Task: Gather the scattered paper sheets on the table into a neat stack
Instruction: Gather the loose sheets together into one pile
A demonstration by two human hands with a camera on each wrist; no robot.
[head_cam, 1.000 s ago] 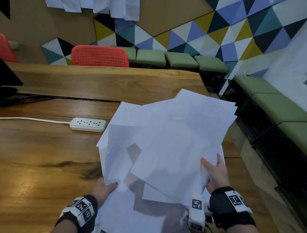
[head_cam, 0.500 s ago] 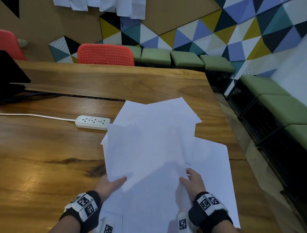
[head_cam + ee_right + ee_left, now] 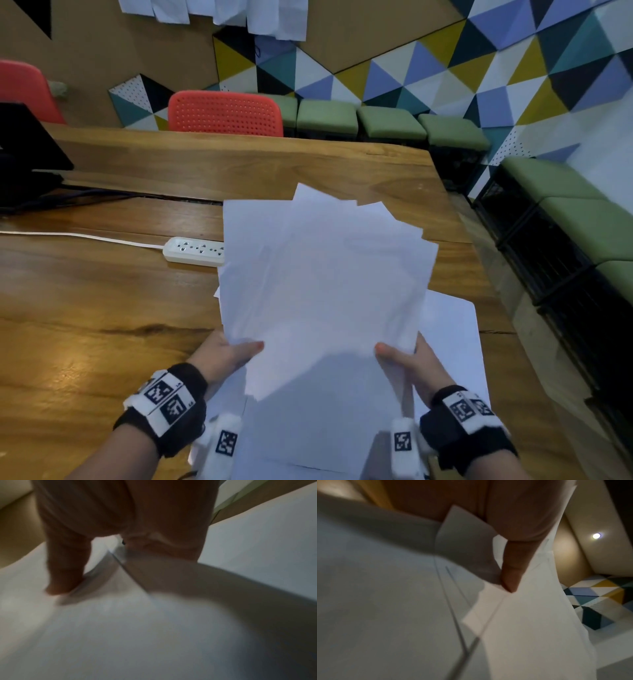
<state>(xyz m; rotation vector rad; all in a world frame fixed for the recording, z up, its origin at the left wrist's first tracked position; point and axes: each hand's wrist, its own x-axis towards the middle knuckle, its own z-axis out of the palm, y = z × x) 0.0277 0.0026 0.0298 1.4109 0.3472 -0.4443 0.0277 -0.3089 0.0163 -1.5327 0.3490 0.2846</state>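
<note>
A loose bundle of white paper sheets point(image 3: 322, 284) is held up off the wooden table point(image 3: 85, 325), its top corners fanned unevenly. My left hand point(image 3: 226, 353) pinches its lower left edge, thumb on top. My right hand point(image 3: 407, 363) pinches the lower right edge the same way. More white sheets point(image 3: 452, 342) lie flat on the table under and to the right of the bundle. In the left wrist view the thumb point(image 3: 513, 566) presses on the paper point(image 3: 522, 628). In the right wrist view the thumb point(image 3: 65, 566) presses on the blurred sheets point(image 3: 137, 635).
A white power strip point(image 3: 193, 251) with its cord lies on the table just left of the bundle. A dark monitor point(image 3: 24, 150) stands at the far left. A red chair point(image 3: 224, 113) and green stools point(image 3: 390, 126) line the far side; the table's right edge point(image 3: 479, 284) is close.
The fanned sheets have been drawn closer together into a narrower bundle and lifted. My right hand moved out to the bundle's right edge; one sheet stayed flat on the table.
</note>
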